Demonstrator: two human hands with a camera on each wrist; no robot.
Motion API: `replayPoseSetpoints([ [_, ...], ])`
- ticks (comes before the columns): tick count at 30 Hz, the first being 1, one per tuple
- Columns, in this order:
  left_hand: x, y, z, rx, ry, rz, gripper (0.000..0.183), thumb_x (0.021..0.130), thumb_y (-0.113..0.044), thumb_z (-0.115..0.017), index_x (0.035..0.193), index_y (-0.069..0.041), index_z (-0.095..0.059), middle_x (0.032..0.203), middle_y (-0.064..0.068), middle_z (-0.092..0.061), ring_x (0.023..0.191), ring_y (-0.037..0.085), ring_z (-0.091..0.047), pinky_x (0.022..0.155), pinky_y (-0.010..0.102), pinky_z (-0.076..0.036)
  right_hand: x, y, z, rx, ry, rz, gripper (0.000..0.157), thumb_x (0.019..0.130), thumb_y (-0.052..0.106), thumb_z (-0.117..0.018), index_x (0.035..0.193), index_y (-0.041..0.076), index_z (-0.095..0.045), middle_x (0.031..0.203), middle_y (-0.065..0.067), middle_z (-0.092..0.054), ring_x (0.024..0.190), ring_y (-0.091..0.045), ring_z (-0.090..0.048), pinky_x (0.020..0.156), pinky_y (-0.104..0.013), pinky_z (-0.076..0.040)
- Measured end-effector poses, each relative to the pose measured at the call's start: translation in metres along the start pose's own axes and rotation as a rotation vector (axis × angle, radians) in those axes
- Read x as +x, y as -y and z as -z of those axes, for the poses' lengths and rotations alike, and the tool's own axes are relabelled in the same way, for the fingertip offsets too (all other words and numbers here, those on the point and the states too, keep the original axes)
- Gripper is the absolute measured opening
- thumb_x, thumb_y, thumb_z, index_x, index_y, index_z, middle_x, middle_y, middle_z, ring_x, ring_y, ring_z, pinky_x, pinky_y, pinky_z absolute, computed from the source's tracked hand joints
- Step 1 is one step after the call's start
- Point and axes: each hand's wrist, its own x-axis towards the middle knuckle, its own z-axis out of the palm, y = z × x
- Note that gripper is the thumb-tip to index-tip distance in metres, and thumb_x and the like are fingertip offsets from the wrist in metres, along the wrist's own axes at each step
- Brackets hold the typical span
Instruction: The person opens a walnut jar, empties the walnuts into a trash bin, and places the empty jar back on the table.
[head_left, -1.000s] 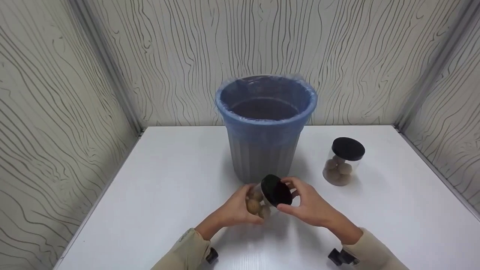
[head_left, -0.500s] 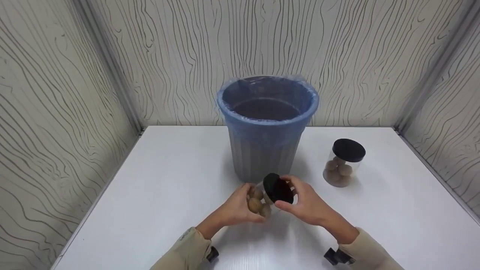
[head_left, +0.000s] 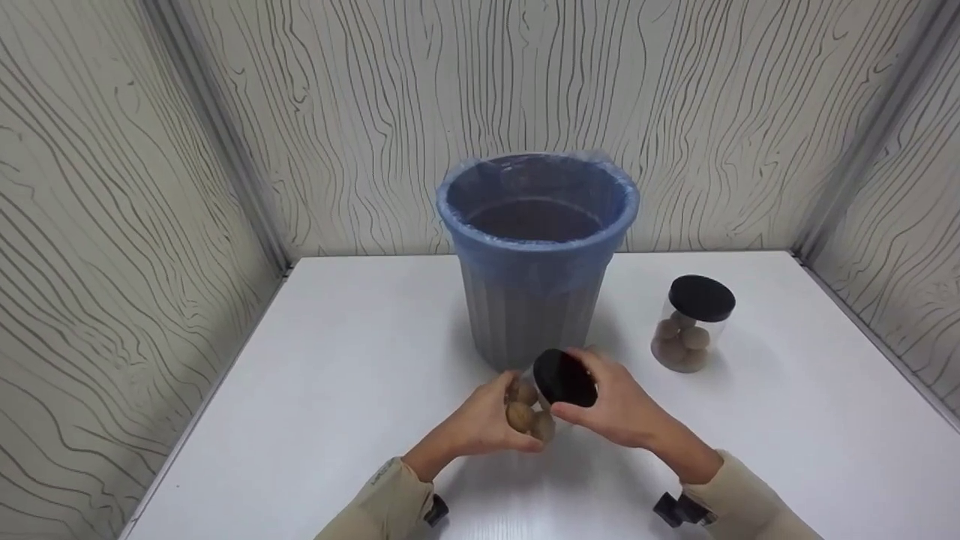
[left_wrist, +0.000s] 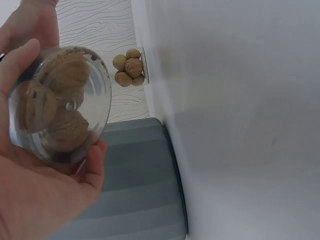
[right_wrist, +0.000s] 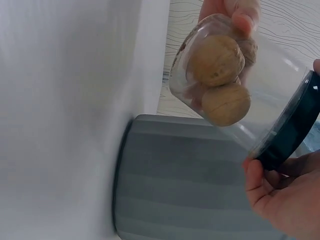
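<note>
Over the white worktop [head_left: 360, 337], my L hand [head_left: 478, 424] grips a clear jar [right_wrist: 272, 95] of walnuts [right_wrist: 227, 104], tilted in front of the lined bin [head_left: 529, 326]; my R hand [head_left: 621, 405] clasps its black lid [head_left: 564, 377]. Vs. a sec ago, the jar's edged slightly to my R and my R fingers sit a bit differently on the lid. My read: grip adj. only, jar not yet opened. 2nd jar [head_left: 710, 331] stands upright at R, untouched.

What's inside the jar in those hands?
Several round, brown, walnut-like balls lie inside the jar, toward the end away from its black lid. The left hand covers part, so any hidden there can't be counted.
</note>
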Motion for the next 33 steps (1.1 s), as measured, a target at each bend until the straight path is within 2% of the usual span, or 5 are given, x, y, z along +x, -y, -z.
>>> replayPoseSetpoints([
  [6, -0.0006, -0.0013, 0.0004, 0.034, 0.014, -0.025, 0.082, 0.061, -0.039, -0.086, 0.129, -0.014, -0.046, 0.105, -0.010, -0.054, 0.092, 0.007, -0.054, 0.080, 0.027, -0.045, 0.0009, 0.0010, 0.0028, -0.002, -0.010, 0.040, 0.066, 0.074, 0.041, -0.078, 0.126, 0.007, -0.055, 0.113, 0.002, -0.055, 0.094, -0.014, -0.053, 0.076, -0.034, -0.049],
  [12, 0.0004, -0.0025, 0.0021, 0.054, 0.020, -0.053, 0.087, 0.061, -0.041, -0.086, 0.132, -0.012, -0.044, 0.109, -0.008, -0.055, 0.095, 0.007, -0.053, 0.081, 0.027, -0.045, 0.0021, 0.0026, 0.0046, -0.012, -0.032, 0.089, 0.066, 0.070, 0.039, -0.081, 0.123, 0.006, -0.057, 0.112, 0.001, -0.057, 0.094, -0.015, -0.054, 0.075, -0.034, -0.049],
  [22, -0.0030, 0.0003, 0.0028, 0.071, 0.027, -0.081, 0.085, 0.062, -0.043, -0.085, 0.131, -0.013, -0.045, 0.110, -0.009, -0.055, 0.094, 0.005, -0.055, 0.079, 0.024, -0.047, 0.0032, -0.0035, -0.0004, 0.002, -0.033, 0.165, 0.064, 0.071, 0.039, -0.079, 0.121, 0.006, -0.057, 0.113, 0.001, -0.058, 0.096, -0.013, -0.054, 0.075, -0.033, -0.050],
  [33, -0.0015, -0.0022, 0.0017, 0.102, 0.009, -0.090, 0.082, 0.062, -0.042, -0.086, 0.129, -0.015, -0.046, 0.105, -0.011, -0.055, 0.092, 0.005, -0.053, 0.079, 0.024, -0.045, 0.0028, -0.0065, 0.0013, -0.021, -0.052, 0.193, 0.065, 0.069, 0.038, -0.080, 0.121, 0.008, -0.056, 0.113, 0.003, -0.057, 0.096, -0.012, -0.053, 0.077, -0.034, -0.050],
])
